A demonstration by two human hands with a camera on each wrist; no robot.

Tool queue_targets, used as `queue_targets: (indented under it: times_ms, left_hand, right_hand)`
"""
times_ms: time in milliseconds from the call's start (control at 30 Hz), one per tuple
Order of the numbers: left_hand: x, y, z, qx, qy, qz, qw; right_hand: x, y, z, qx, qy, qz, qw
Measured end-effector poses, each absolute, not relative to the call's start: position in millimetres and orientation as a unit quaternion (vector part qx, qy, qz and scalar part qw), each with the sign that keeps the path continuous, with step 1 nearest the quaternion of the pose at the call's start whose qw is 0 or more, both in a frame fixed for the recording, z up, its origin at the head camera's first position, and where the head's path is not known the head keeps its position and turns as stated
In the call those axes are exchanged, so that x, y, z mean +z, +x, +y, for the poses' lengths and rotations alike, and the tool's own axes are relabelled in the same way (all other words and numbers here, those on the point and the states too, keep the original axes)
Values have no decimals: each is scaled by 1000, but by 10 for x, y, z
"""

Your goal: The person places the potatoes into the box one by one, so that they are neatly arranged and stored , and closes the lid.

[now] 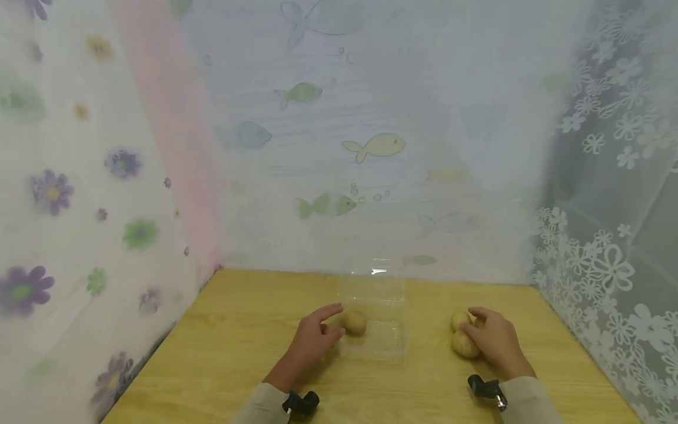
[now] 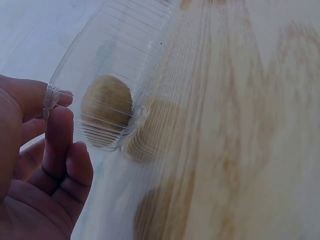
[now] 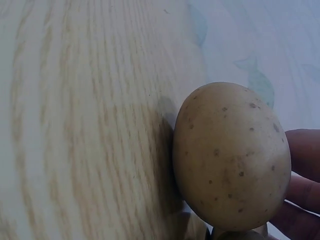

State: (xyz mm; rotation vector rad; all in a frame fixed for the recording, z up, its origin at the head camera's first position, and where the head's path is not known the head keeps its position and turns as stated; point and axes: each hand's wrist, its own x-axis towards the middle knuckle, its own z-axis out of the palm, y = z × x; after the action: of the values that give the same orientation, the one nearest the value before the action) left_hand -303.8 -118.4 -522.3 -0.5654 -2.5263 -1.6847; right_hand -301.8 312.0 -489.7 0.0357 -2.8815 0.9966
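Note:
My left hand (image 1: pixel 312 335) pinches the left edge of an open clear plastic clamshell box (image 1: pixel 389 347); in the left wrist view the box's rim (image 2: pixel 50 97) is between thumb and fingers. One potato (image 1: pixel 354 323) is in the box, and the left wrist view shows a potato (image 2: pixel 106 105) through the ribbed plastic. To the right, my right hand (image 1: pixel 498 341) is over several potatoes (image 1: pixel 466 344), thumb and index finger spread around one. From the right wrist, a speckled potato (image 3: pixel 232 157) fills the foreground with fingers (image 3: pixel 305 155) behind it, so their hold is hidden.
The box stands on a wood-grain table (image 1: pixel 238 330), with its lid (image 1: pixel 371 282) raised at the back. A fish-printed curtain (image 1: pixel 318 147) hangs behind the table, and flowered sheets hang along both sides. Each wrist carries a black camera mount (image 1: pixel 301 403).

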Motion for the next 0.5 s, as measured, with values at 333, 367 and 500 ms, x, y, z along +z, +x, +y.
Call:
queue_targets:
  times_ms: [333, 367, 500]
  left_hand:
    - [-5186, -3033, -1201, -535, -187, -823, 29]
    - [-5180, -3032, -1199, -535, -186, -823, 29]
    - [-5168, -3015, -1186, -537, -189, -821, 30]
  right_hand:
    - [-4822, -3055, 3063, 330, 14, -943, 36]
    - [-4819, -3055, 3059, 332, 13, -942, 37]
    - [-4840, -3047, 3068, 337, 12, -941, 35]
